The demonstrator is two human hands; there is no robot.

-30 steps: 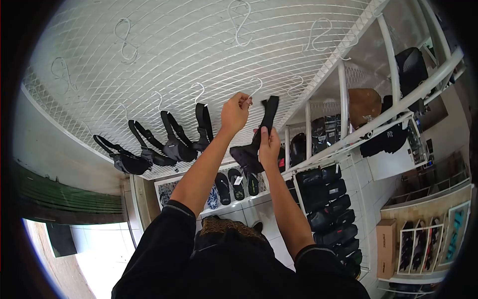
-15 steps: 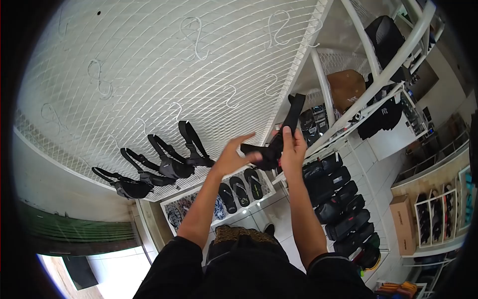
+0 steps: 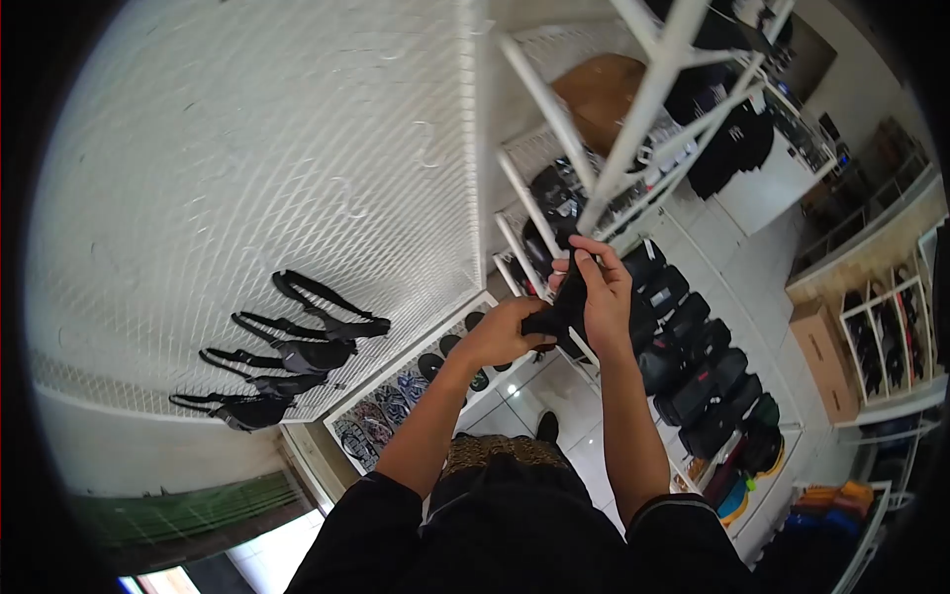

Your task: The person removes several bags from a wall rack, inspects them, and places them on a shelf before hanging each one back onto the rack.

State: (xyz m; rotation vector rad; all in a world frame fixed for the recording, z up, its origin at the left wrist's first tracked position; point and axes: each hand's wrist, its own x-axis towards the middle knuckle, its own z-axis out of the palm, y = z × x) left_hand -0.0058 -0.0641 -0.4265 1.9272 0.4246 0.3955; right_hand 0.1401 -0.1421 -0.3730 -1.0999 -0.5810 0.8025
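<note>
Both hands hold a black strapped bag (image 3: 566, 309) in front of the body, beside the white rack. My left hand (image 3: 503, 332) grips its lower left end, fingers closed round it. My right hand (image 3: 604, 292) pinches the upper strap between thumb and fingers. Part of the bag is hidden behind the fingers. Several black waist bags (image 3: 315, 353) hang by their straps on the white mesh wall (image 3: 247, 178) to the left.
Flip-flops stand in a low white display tray (image 3: 348, 406). Rows of black bags (image 3: 683, 371) lie on the right. A brown bag (image 3: 601, 94) sits on the white rack (image 3: 648, 109). A cardboard box (image 3: 823, 358) stands at far right.
The view has turned to the right. My left hand, apart from the bag with spread fingers before, now grips it. The bag's upper strap has dropped lower in my right hand.
</note>
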